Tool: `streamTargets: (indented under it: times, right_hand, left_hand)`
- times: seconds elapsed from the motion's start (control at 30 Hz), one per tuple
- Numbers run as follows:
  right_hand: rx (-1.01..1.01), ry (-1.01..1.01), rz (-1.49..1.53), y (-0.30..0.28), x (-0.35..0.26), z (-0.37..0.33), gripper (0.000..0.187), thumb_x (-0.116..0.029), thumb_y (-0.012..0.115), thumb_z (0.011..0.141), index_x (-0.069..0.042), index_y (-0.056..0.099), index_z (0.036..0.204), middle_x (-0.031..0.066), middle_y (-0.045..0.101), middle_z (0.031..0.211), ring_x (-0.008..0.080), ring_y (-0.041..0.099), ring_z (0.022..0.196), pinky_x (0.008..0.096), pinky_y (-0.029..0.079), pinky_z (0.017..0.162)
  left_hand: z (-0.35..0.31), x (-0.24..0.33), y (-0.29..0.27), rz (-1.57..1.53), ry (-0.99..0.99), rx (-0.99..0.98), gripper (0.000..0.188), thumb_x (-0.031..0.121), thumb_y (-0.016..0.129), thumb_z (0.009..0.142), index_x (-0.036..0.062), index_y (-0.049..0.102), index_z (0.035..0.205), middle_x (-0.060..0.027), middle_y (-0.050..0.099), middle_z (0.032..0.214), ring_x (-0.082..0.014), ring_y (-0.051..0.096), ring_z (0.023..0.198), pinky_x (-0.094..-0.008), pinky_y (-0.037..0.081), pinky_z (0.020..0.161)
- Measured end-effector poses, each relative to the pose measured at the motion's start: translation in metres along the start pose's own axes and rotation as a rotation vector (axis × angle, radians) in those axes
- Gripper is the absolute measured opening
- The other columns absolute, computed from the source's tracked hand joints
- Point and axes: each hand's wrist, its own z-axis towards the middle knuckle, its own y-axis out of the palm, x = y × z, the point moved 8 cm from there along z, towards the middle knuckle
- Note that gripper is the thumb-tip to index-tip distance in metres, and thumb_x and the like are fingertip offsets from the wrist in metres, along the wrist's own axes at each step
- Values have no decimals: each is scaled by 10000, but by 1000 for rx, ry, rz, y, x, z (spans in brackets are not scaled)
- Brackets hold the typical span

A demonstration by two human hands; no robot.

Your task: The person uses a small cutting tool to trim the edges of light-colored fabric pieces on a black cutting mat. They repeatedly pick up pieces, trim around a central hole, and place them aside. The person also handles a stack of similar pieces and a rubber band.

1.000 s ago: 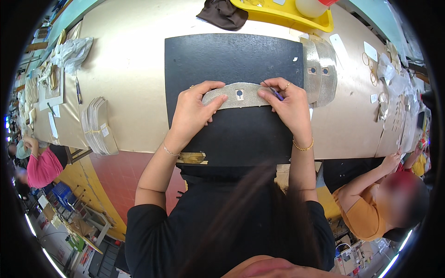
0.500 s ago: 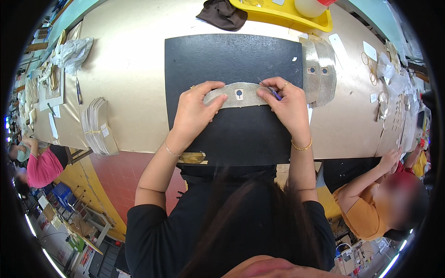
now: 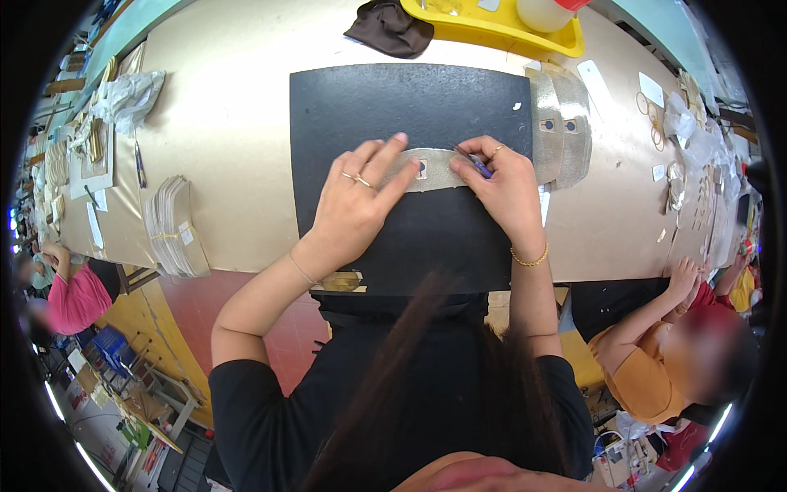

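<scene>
Over the black mat [image 3: 451,242] I see a curved, glittery piece [image 3: 440,170] with a pale patch [image 3: 422,174]; right fingers [image 3: 475,147] pinch it, left fingers [image 3: 385,157] spread.

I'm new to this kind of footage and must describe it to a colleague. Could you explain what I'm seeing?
There is no machine here, just a person's bare hands. The view comes from a wide fisheye camera on the person's head, looking down, so straight edges bend near the rim. The right hand pinches the right end of a glittery curved piece and also holds a purple-handled tool. The left hand, fingers parted, is over the left part; whether it presses is hard to tell. Beneath lies a black mat. To its left is a bundle of curved strips; to its right, similar pieces overlap. Beyond are a yellow tray and brown cloth.
</scene>
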Motion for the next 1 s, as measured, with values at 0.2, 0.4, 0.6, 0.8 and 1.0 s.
streamTargets:
  times: [0.2, 0.4, 0.6, 0.8, 1.0]
  right_hand:
    - [-1, 0, 9, 0, -1, 0, 218, -167, 765, 833, -21, 720, 988, 94, 711, 811, 144, 624, 656, 275, 509, 650]
    - [-5, -17, 0, 0, -3, 1, 226, -168, 769, 834, -16, 717, 992, 100, 708, 805, 147, 630, 656, 279, 513, 651]
    - [-7, -29, 45, -3, -1, -3, 224, -158, 744, 858, -19, 706, 1030, 117, 714, 848, 176, 657, 683, 288, 525, 671]
    - [40, -95, -23, -14, -8, -12, 194, -156, 705, 887, -45, 704, 1047, 155, 715, 889, 297, 702, 786, 350, 545, 713]
    - [70, 5, 36, -21, 5, -25, 171, -151, 709, 892, -33, 684, 1014, 125, 713, 820, 215, 685, 640, 314, 538, 639]
  left_hand:
    - [-5, 11, 10, 0, 161, -112, 371, 66, 594, 855, 115, 668, 1215, -72, 550, 1420, -282, 546, 1232, -433, 431, 978]
    - [2, 18, 8, -10, 108, -181, 369, 62, 588, 848, 78, 664, 1209, -109, 576, 1383, -314, 521, 1284, -472, 398, 1064]
    - [5, 24, 16, 43, 74, -310, 411, 49, 581, 843, 56, 641, 1249, -135, 533, 1430, -307, 456, 1367, -502, 322, 1155]
    - [-9, 11, 18, -70, 21, -382, 465, 122, 573, 925, 125, 549, 1389, -96, 420, 1538, -278, 358, 1446, -524, 259, 1184]
    - [-18, 12, 16, -169, 39, -100, 679, 210, 721, 879, 117, 436, 1488, -164, 279, 1613, -350, 247, 1497, -529, 189, 1206]
